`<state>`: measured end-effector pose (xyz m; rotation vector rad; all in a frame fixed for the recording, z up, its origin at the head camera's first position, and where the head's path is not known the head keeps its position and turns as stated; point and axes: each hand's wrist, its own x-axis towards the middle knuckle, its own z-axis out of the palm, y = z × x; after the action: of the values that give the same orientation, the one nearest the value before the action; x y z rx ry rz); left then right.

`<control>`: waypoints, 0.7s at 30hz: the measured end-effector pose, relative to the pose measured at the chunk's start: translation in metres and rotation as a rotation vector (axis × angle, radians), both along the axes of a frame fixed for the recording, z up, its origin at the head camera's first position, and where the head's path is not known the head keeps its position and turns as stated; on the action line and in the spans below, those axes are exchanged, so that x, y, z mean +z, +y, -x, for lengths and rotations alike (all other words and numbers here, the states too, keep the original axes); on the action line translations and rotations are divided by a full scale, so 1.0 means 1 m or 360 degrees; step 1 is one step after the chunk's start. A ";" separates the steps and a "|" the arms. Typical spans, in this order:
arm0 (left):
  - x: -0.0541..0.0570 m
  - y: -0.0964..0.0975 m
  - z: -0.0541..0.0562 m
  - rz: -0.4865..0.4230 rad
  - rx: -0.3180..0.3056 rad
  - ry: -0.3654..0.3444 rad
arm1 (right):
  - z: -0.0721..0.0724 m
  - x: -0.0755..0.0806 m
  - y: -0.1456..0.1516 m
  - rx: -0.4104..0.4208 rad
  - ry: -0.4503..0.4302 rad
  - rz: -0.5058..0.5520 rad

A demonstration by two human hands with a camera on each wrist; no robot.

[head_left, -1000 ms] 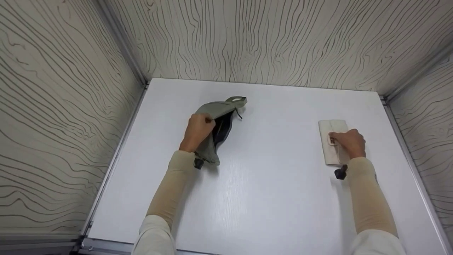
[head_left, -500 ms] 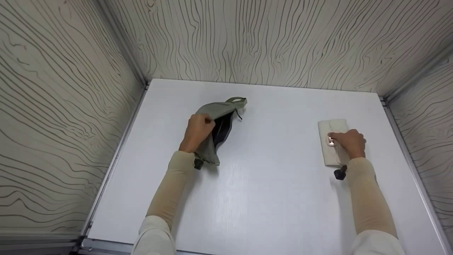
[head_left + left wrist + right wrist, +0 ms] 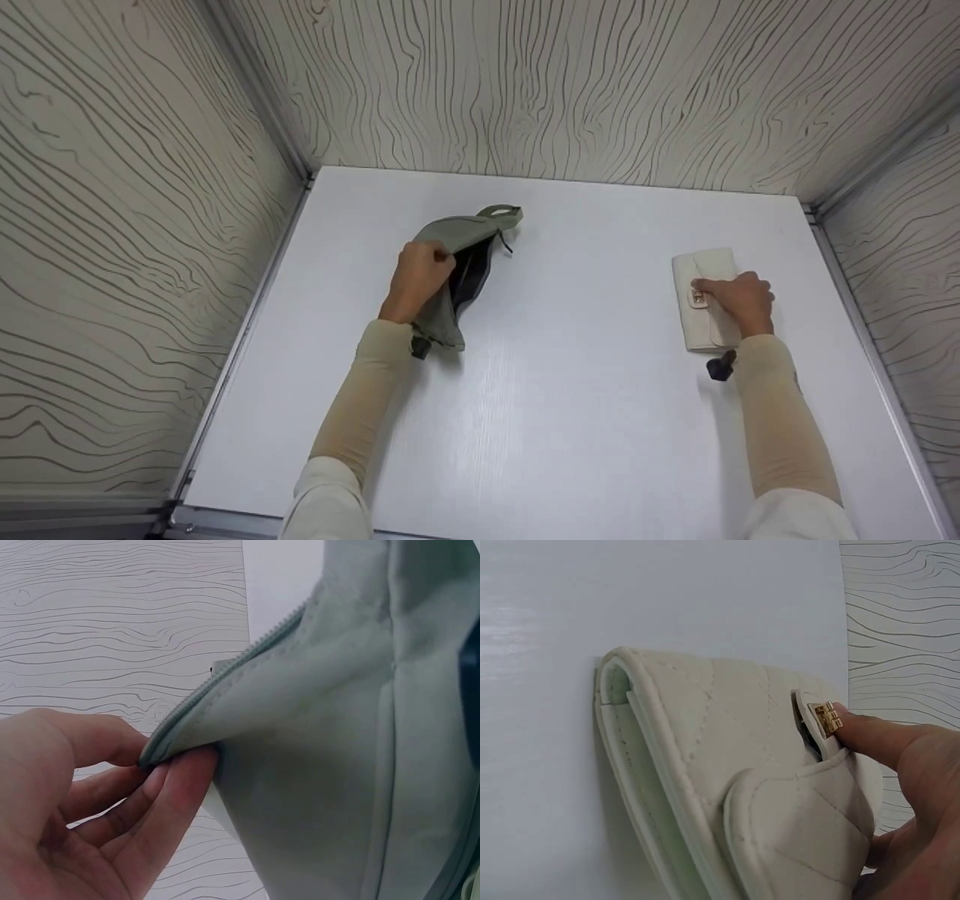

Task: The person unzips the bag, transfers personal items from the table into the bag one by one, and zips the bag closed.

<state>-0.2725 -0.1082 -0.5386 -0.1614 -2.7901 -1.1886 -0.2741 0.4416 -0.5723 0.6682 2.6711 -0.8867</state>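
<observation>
The light is bright, soft and even. Short, weak shadows lie on the white table [image 3: 570,420], toward 6 o'clock under the grey pouch [image 3: 457,247] and the cream wallet [image 3: 701,330]. A pale glare streak shows on the table near 6 o'clock. The wall lines bend at the edges. In the left wrist view the near fingers [image 3: 142,817] are slightly soft.

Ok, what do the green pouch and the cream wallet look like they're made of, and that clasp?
The green pouch looks like soft matte woven or brushed fabric: it folds limply where the left hand pinches its zipped edge. The cream wallet looks like quilted leather or faux leather, smooth with a slight sheen and stitched seams. Its clasp, touched by the right hand, appears to be shiny gold-toned metal.
</observation>
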 end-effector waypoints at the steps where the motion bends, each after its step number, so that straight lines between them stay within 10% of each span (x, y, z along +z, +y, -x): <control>1: 0.000 0.000 0.000 0.0000 0.0000 -0.0001 | 0.000 0.000 0.000 0.0005 0.0005 0.0014; 21: 0.001 0.000 -0.001 -0.0035 0.0005 -0.0035 | 0.002 0.001 0.002 0.0106 0.0069 0.0157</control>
<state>-0.2718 -0.1084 -0.5372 -0.1428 -2.7938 -1.2272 -0.2763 0.4435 -0.5715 0.5408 2.6503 -1.0182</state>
